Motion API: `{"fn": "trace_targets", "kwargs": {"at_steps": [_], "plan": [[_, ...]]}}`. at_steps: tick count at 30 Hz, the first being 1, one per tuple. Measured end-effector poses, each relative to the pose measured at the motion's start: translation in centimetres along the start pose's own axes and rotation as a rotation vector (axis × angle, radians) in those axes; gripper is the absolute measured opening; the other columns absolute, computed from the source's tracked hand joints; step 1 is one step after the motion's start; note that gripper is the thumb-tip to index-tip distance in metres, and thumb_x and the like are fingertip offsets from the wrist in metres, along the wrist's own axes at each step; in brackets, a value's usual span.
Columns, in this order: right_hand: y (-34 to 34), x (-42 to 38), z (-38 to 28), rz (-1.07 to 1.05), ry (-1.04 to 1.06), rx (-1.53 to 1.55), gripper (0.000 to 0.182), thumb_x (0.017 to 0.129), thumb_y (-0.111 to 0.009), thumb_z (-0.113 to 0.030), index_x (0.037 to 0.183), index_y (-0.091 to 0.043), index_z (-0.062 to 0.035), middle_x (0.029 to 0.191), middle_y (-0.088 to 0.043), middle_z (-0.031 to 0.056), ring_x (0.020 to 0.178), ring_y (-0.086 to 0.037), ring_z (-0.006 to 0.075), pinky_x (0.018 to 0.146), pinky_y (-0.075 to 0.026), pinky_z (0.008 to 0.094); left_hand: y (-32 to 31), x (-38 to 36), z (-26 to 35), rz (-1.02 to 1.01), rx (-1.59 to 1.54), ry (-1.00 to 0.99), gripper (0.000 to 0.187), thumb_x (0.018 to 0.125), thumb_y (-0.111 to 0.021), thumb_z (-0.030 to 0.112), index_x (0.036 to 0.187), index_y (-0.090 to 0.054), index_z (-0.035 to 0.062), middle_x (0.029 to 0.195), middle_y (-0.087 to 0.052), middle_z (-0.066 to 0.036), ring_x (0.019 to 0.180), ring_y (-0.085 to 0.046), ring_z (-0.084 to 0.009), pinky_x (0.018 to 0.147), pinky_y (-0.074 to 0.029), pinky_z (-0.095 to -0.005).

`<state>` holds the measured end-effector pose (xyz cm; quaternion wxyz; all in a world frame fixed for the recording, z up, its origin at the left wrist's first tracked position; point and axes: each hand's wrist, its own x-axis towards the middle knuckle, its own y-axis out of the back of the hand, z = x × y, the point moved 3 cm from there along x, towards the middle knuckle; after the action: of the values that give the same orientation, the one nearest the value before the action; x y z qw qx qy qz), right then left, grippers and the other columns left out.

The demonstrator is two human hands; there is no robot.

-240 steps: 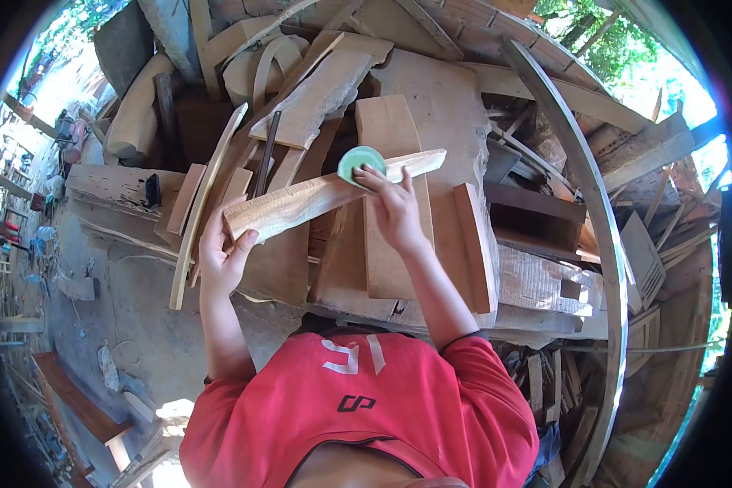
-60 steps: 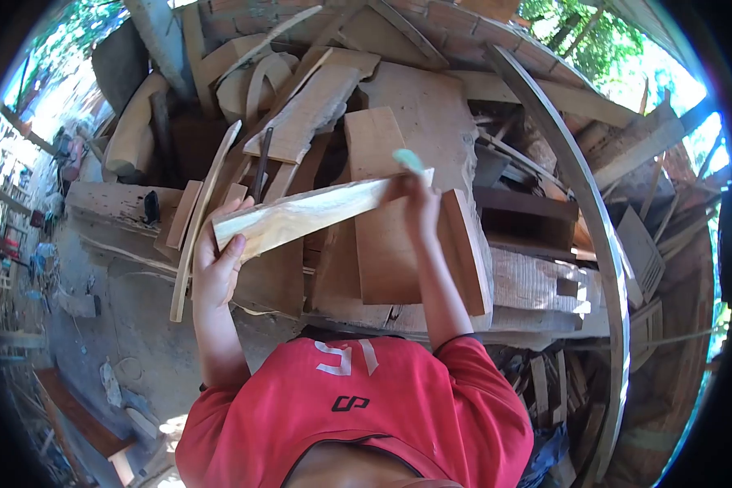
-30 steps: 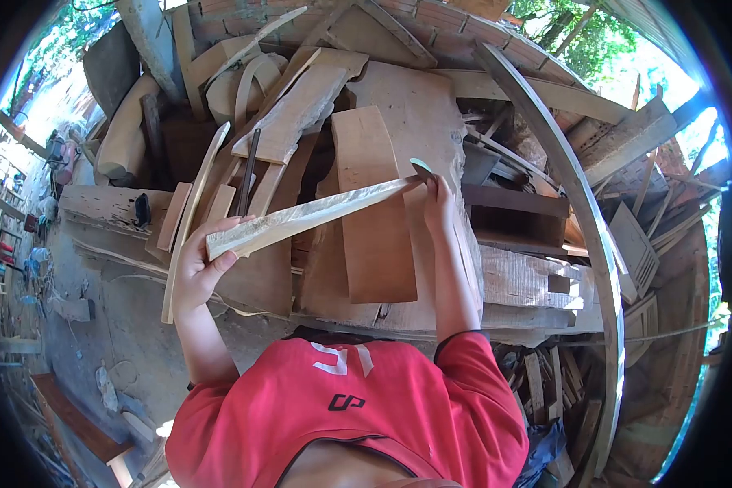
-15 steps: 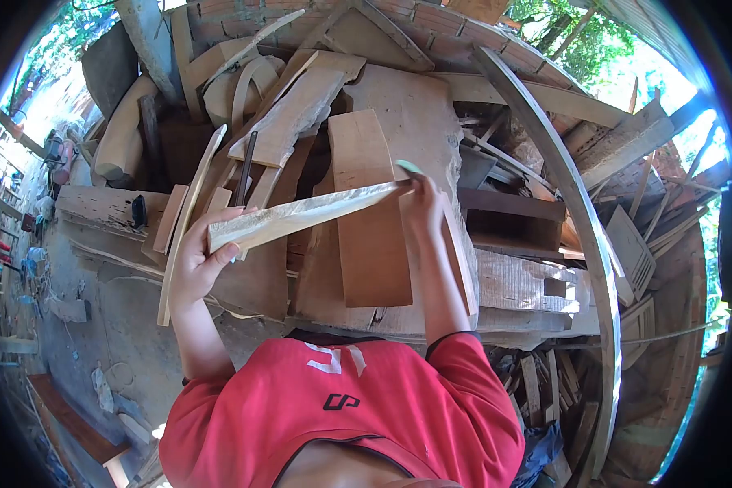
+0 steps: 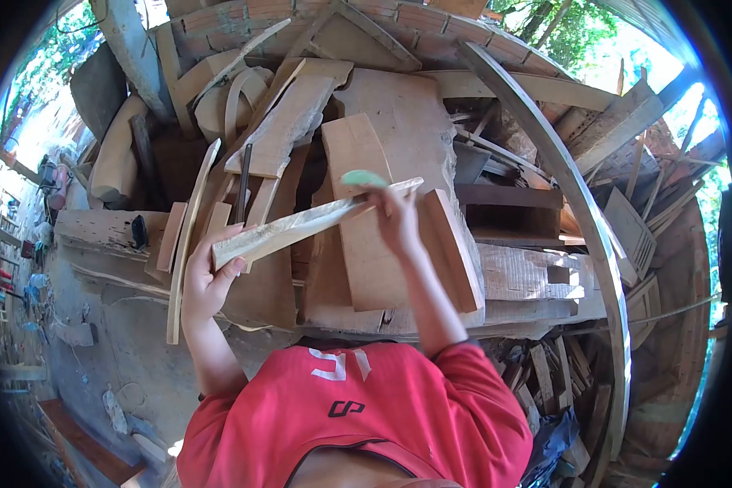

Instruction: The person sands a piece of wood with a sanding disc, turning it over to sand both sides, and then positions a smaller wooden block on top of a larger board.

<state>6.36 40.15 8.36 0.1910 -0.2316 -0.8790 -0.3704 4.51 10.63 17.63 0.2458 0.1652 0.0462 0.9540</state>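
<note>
A pale, narrow strip of wood (image 5: 293, 231) is held up at a slant above the plank pile, its right end higher in view. My left hand (image 5: 206, 279) grips the strip's left end, thumb on the near side and fingers behind. Toward the right end, my right hand (image 5: 398, 220) is closed on a green piece of sandpaper (image 5: 361, 176) against the strip's upper face. The sandpaper is slightly blurred, and some of my right fingers are hidden. Below the strip lies a flat brown board (image 5: 374, 272), with a wood block (image 5: 454, 252) to its right.
A wide plank with a rough edge (image 5: 398, 98) lies behind the boards. A long curved beam (image 5: 581, 187) rises on the right. Scrap wood (image 5: 557, 374) is heaped at lower right, and a thin upright strip (image 5: 189, 244) stands beside my left hand.
My right hand has slid left along the strip with the sandpaper, so the strip's right end now shows. My left hand keeps its grip. The whole view has shifted slightly.
</note>
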Motion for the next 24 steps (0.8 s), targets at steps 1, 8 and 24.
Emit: {"fn": "trace_targets", "kwargs": {"at_steps": [1, 8, 24], "plan": [[0.1, -0.4, -2.2, 0.017, 0.041, 0.008, 0.021, 0.086, -0.051, -0.006, 0.103, -0.06, -0.0133, 0.094, -0.064, 0.0069, 0.092, -0.061, 0.0248, 0.103, -0.011, 0.0575, 0.0, 0.0, -0.1, 0.003, 0.05, -0.048, 0.034, 0.083, -0.058, 0.005, 0.115, -0.048, -0.0002, 0.112, -0.058, -0.015, 0.102, -0.055, -0.0177, 0.084, -0.044, -0.0267], [3.2, 1.2, 8.5, 0.113, -0.39, 0.135, 0.019, 0.089, -0.047, -0.015, 0.101, -0.061, -0.0138, 0.087, -0.066, 0.0085, 0.083, -0.062, 0.0247, 0.093, -0.024, 0.0555, 0.4, -0.4, -0.5, -0.015, 0.072, -0.069, 0.032, 0.082, -0.059, 0.005, 0.113, -0.05, -0.0009, 0.111, -0.059, -0.016, 0.099, -0.057, -0.017, 0.08, -0.046, -0.0257], [3.4, 0.1, 4.5, -0.085, -0.44, 0.151, 0.017, 0.088, -0.048, -0.013, 0.097, -0.062, -0.0066, 0.082, -0.065, 0.012, 0.076, -0.063, 0.0236, 0.081, -0.045, 0.0374, 0.4, -1.2, -1.1, 0.019, 0.122, -0.106, 0.031, 0.081, -0.06, 0.002, 0.112, -0.052, 0.0007, 0.108, -0.061, -0.014, 0.101, -0.058, -0.0196, 0.085, -0.044, -0.0277]]}}
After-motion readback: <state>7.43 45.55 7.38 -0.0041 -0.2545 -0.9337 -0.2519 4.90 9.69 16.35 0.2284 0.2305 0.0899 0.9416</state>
